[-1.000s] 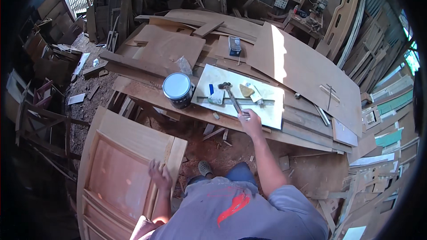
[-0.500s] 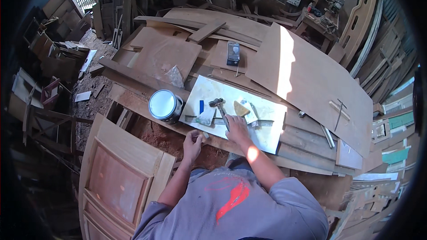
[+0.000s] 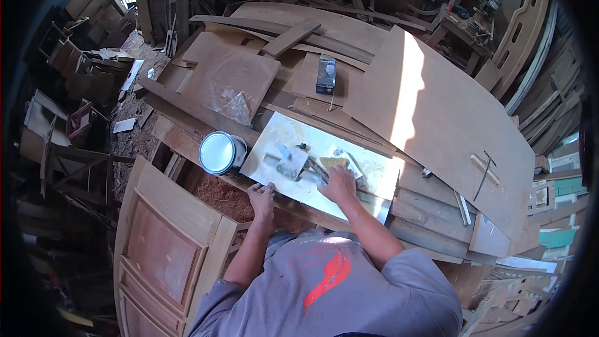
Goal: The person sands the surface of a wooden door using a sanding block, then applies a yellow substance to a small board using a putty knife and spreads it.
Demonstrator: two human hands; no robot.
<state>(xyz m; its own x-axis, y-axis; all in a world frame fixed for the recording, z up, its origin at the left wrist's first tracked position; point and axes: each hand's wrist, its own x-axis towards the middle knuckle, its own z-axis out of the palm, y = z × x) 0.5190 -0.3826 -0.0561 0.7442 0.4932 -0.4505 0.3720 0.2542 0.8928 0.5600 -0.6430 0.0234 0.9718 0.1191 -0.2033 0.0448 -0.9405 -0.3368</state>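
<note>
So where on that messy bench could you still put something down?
The big tilted brown board right of the white sheet is bare nearly to its far edge. The white sheet's upper left corner, behind the tin, is also free. It is crowded around the right hand, among the small tools, and by the left hand at the sheet's near edge.

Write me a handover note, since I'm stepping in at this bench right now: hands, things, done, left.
Left hand: fingers resting on the near edge of the pale smeared board, holding nothing.
Right hand: on the board among the small tools; whether it grips one cannot be told.
Round tin: lying just left of the board, lid on.
Panelled door: lower left, untouched.
Done: the board already bears smears.
Left: tin not yet opened.
</note>
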